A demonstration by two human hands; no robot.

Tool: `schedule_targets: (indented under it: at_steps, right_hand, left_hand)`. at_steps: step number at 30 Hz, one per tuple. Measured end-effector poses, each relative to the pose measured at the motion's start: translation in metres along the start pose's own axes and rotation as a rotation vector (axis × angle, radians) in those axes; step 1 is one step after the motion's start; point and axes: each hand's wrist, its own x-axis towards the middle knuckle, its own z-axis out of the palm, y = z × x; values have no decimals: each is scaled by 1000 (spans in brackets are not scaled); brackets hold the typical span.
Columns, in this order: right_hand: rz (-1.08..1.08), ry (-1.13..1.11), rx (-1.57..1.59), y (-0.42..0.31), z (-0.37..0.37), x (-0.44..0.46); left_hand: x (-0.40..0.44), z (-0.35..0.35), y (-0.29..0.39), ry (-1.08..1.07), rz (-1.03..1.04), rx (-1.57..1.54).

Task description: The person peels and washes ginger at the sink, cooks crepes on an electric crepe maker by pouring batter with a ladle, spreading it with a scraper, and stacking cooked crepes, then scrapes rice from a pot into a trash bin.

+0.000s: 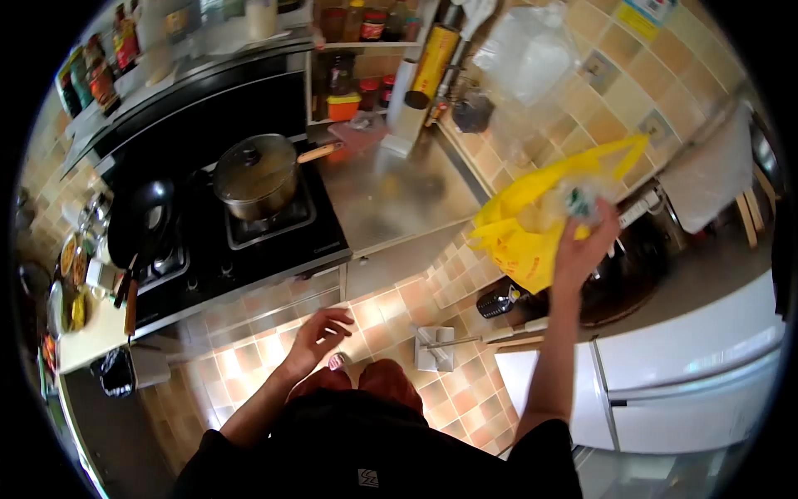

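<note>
My right hand (pixel 584 249) is raised on the right, its fingers closed on a crumpled clear plastic bag (pixel 579 200) with a green mark. Directly behind and around it is a yellow plastic bag (pixel 519 249), its mouth spread and one handle stretched up toward the tiled wall. Whether my fingers also touch the yellow bag cannot be made out. My left hand (pixel 318 339) hovers over the floor in front of my body, fingers loosely bent and apart, holding nothing.
A lidded pot (pixel 256 179) stands on the black gas stove (pixel 320 229), with a wok (pixel 137 224) to its left. A metal counter (pixel 391 187) adjoins the stove. Jars fill the corner shelf (pixel 370 43). A white refrigerator (pixel 690 341) stands at right, and a dustpan (pixel 434 349) lies on the floor.
</note>
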Motion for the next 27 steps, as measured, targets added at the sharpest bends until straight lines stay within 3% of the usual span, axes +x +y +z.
schedule_targets:
  at_steps: [2, 3, 4, 5, 7, 9, 12, 14, 15, 17, 18, 19, 21, 23, 25, 27]
  right_hand:
    - [-196, -97, -347, 33, 16, 41]
    - [-242, -154, -435, 61, 29, 54]
    - [-178, -385, -451, 84, 36, 58]
    - [-125, -619, -470, 107, 41, 60]
    - [-95, -939, -529, 154, 65, 66]
    - [-137, -1261, -570, 181, 85, 80]
    - [-180, -1428, -739, 172, 104, 95]
    - [-335, -1350, -787, 161, 104, 98]
    - [-419, -1308, -811, 154, 101, 98]
    - [-349, -1302, -891, 134, 94, 103]
    - [-482, -1159, -777, 164, 94, 98]
    - [-450, -1347, -865, 134, 81, 109]
    - [-731, -889, -494, 198, 77, 98]
    - [-601, -993, -255, 228, 79, 107]
    - [-683, -908, -302, 155, 19, 106]
    - [-563, -751, -327, 145, 11, 101]
  left_hand:
    - [-14, -2, -37, -125, -115, 74]
    - [-20, 14, -14, -195, -371, 179]
    - [-10, 19, -13, -491, -238, 400]
    - [-24, 33, -40, -510, -146, 583]
    - [-22, 52, -24, -526, -319, 608]
    - [-20, 60, -39, -467, -339, 404]
    - [-35, 81, -34, -351, -412, 365]
    - [-41, 96, -55, -303, -388, 352]
    - [-46, 102, -81, -298, -192, 377]
    - [-57, 118, -125, -265, 193, 428]
    - [-58, 131, -128, -268, 116, 355]
    - [-57, 144, -128, -238, 44, 277]
    - [-65, 168, -150, -154, 77, 279]
    - [-78, 182, -192, -138, 243, 471]
    - [-98, 191, -177, -82, 125, 483]
    - [-118, 195, -159, -37, -1, 493]
